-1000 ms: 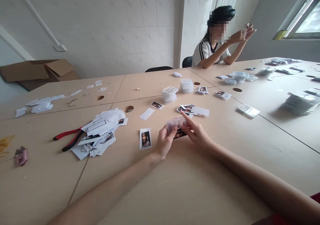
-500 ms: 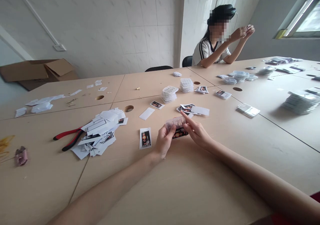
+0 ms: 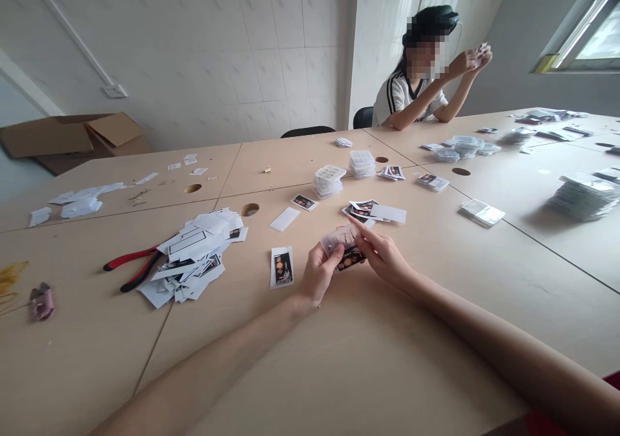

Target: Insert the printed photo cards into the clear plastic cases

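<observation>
Two hands in play: the left hand (image 3: 320,274) and right hand (image 3: 382,258) pinch one plastic-sleeved photo card (image 3: 341,242) between them, fingers (image 3: 359,231) clamped on its edges. Just left on the surface (image 3: 387,358) sits one more photo card (image 3: 281,267), then one pile of white paper scraps (image 3: 191,258), one pair of red pliers (image 3: 135,263), and two stacks of sleeved cards (image 3: 345,182) farther out.

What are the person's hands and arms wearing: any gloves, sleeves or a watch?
The left hand and right hand are bare, with no gloves, rings, watch or sleeves showing on them. A red garment shows at the lower right edge of the view.
</observation>
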